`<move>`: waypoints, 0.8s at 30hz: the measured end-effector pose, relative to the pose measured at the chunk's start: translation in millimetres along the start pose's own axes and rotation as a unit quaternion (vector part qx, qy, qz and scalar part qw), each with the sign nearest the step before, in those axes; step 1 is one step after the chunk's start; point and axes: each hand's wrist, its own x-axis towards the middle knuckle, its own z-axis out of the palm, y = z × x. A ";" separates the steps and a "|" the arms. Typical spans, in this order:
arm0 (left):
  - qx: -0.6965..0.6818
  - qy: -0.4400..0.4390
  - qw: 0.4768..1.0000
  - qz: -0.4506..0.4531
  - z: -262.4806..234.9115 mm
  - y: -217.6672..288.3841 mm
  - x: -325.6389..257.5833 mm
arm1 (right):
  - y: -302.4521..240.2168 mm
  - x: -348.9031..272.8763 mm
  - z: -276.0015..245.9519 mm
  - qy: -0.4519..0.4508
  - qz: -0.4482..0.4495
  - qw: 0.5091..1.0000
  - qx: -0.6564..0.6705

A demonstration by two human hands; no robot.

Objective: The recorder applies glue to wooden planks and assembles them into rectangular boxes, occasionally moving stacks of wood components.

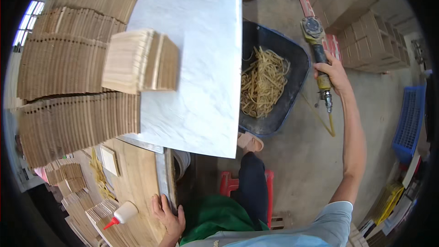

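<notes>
Head view: the right hand (333, 72) is stretched out to the person's right, fingers wrapped around the grip of a yellow-and-black pneumatic tool (319, 50). The tool hangs over the concrete floor (311, 164), its long axis running near-vertically in the picture, head away from the person and hose fitting toward them. Just left of it sits a dark tub (292, 105) of pale strips. The left hand (168, 216), well apart, rests fingers-down on the edge of the counter (137, 178), beside a glue bottle (122, 214). A stack of thin wooden pieces (139, 60) lies on the white slab (196, 64).
</notes>
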 end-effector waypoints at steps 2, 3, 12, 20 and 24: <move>-0.002 0.000 1.000 -0.004 -4.2 -2.5 0.4 | -25.4 20.3 -18.8 0.030 -0.031 0.996 -0.072; -0.051 -0.003 0.999 -0.020 -5.7 -1.7 2.8 | -35.5 39.6 -33.6 0.047 -0.105 0.980 -0.164; 0.007 -0.010 0.997 -0.074 -21.3 31.1 59.3 | -238.9 229.2 23.9 0.136 -0.382 0.705 -0.583; 0.000 0.005 0.997 -0.077 -9.6 25.6 54.0 | -279.5 307.2 177.8 0.080 -0.340 0.629 -0.694; 0.004 -0.001 0.995 -0.096 -16.8 27.9 53.3 | -293.8 326.1 204.3 0.053 -0.372 0.622 -0.687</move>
